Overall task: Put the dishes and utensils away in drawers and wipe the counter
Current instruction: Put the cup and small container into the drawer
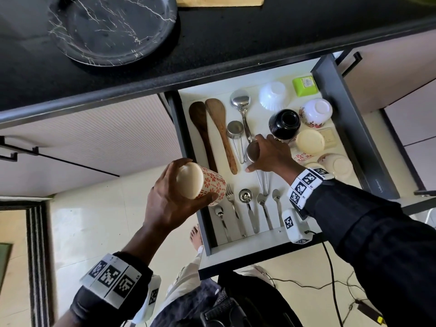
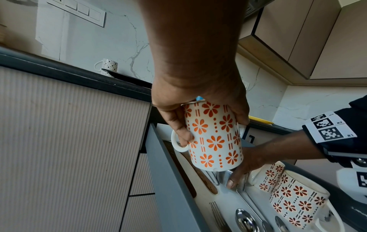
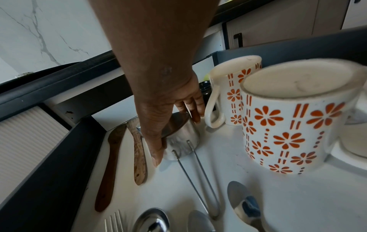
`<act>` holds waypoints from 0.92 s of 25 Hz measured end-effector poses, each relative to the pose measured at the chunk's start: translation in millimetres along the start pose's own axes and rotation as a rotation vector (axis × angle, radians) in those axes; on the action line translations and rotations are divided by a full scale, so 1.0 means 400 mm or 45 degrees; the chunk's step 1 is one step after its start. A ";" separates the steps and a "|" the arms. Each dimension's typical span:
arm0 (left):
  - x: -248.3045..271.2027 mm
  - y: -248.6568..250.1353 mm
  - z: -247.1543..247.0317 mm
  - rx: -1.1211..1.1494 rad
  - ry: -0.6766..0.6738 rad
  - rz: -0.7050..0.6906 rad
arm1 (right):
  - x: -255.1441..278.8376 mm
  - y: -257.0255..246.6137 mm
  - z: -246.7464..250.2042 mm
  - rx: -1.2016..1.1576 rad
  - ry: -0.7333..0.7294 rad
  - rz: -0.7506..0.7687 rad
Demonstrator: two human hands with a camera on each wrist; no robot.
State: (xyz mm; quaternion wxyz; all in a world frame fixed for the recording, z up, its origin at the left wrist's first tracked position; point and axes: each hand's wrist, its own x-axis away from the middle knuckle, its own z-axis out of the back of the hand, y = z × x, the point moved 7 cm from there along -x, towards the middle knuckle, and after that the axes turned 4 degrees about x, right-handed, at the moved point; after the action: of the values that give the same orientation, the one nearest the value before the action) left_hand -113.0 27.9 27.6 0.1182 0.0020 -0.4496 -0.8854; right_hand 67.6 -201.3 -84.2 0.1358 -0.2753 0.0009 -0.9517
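My left hand [image 1: 191, 180] grips a white mug with orange flowers [image 1: 213, 184], bottom up, above the left front of the open drawer [image 1: 349, 128]. In the left wrist view its fingers [image 2: 184, 135] pass through the mug's handle, and the mug [image 2: 214, 138] hangs over the wooden spatulas. Inside the drawer, my right hand [image 1: 256, 154] holds a small steel cup with a wire handle [image 1: 251, 149], thumb on one side and fingers on the other. The steel cup [image 3: 182, 141] stands upside down on the drawer floor. A black marbled plate [image 1: 111, 29] lies on the black counter [image 1: 236, 38].
The drawer holds two wooden spatulas [image 1: 203, 131], a ladle [image 1: 240, 102], forks and spoons [image 1: 247, 208] at the front, white bowls [image 1: 273, 95], a black cup [image 1: 284, 123], a green box [image 1: 304, 85] and two upturned flowered mugs [image 3: 288, 130]. Another mug [image 2: 107, 66] stands on the counter.
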 end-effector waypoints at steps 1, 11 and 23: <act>-0.001 -0.002 0.004 -0.002 -0.009 0.004 | 0.012 0.000 0.015 -0.009 -0.006 -0.017; -0.061 0.101 -0.077 0.077 -0.326 -0.198 | 0.344 0.207 0.175 -0.487 0.335 0.093; -0.077 0.487 -0.556 -0.621 -0.986 -0.758 | 0.364 0.687 0.099 -0.351 0.326 0.268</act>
State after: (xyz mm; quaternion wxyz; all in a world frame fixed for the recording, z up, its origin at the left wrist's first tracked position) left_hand -18.1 -253.1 47.2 -0.3147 -0.2245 -0.2219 -0.8951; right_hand 41.2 -500.8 4.5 0.1941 -0.1666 0.1770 -0.9504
